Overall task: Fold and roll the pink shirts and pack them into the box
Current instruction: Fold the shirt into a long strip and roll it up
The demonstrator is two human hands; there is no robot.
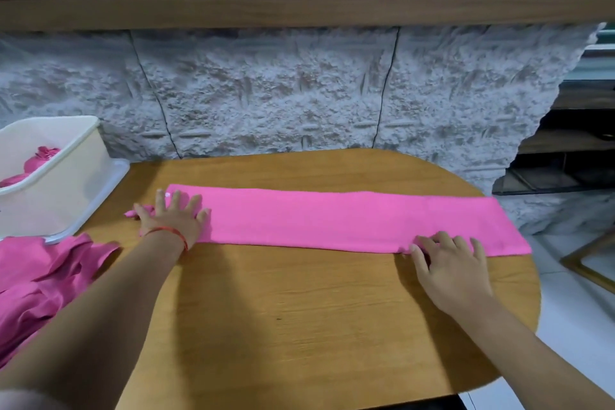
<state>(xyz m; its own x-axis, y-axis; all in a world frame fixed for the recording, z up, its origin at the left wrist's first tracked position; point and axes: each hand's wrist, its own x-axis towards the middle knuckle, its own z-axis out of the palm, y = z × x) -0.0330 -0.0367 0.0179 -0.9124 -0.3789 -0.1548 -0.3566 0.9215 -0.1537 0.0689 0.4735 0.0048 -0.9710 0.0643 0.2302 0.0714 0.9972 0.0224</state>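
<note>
While the white box at the table's left holds rolled pink shirts, your left hand and right hand press flat, fingers spread, on the folded shirt strip.

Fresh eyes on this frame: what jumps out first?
The long pink shirt, folded into a flat strip across the middle of the wooden table, with the left hand pressing its left end and the right hand resting on its near edge. At far left, a white box holds rolled pink shirts, with a loose pink pile in front of it.
</note>
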